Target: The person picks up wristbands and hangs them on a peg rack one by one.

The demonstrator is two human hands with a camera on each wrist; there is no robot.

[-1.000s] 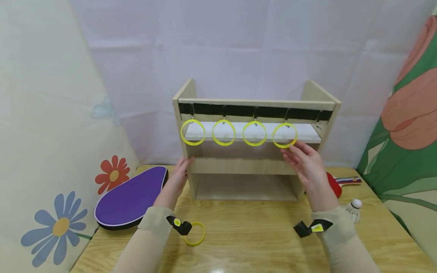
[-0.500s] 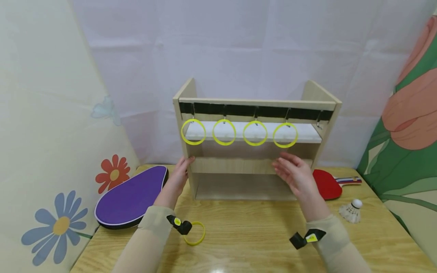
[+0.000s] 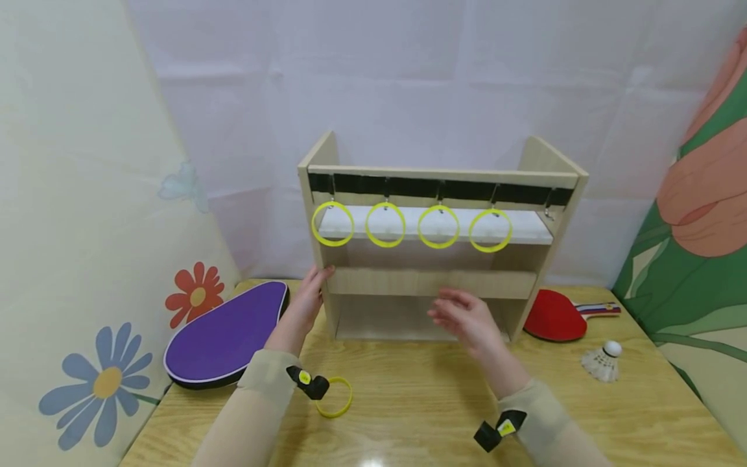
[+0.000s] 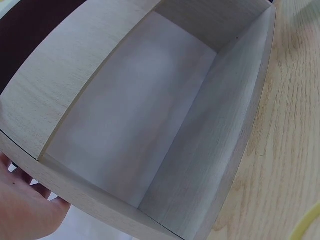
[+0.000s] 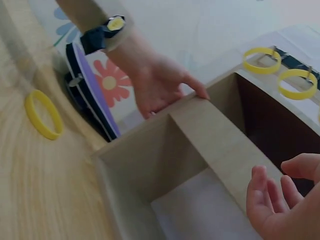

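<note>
A pale wooden desk shelf [image 3: 432, 283] stands on the table. My left hand [image 3: 303, 303] grips its left side panel, with the thumb at the front edge in the right wrist view and fingers behind the panel in the left wrist view. My right hand [image 3: 469, 319] holds nothing, its fingers loosely bent in front of the lower compartment. Several yellow rings hang from hooks on the black strip [image 3: 413, 187]; the rightmost hanging ring [image 3: 489, 250] is above my right hand. Another yellow ring [image 5: 31, 112] lies on the table, near my left wrist in the head view.
At the strip's right end is a bare hook [image 3: 548, 213]. A purple paddle case [image 3: 227, 334] lies left of the shelf. On the right are a red table tennis bat [image 3: 554, 316] and a shuttlecock [image 3: 602, 362]. A white cloth [image 3: 397, 78] hangs behind.
My right hand has let go of the rightmost hanging ring and moved down and left. The ring stays on its hook. My left hand keeps its grip on the shelf.
</note>
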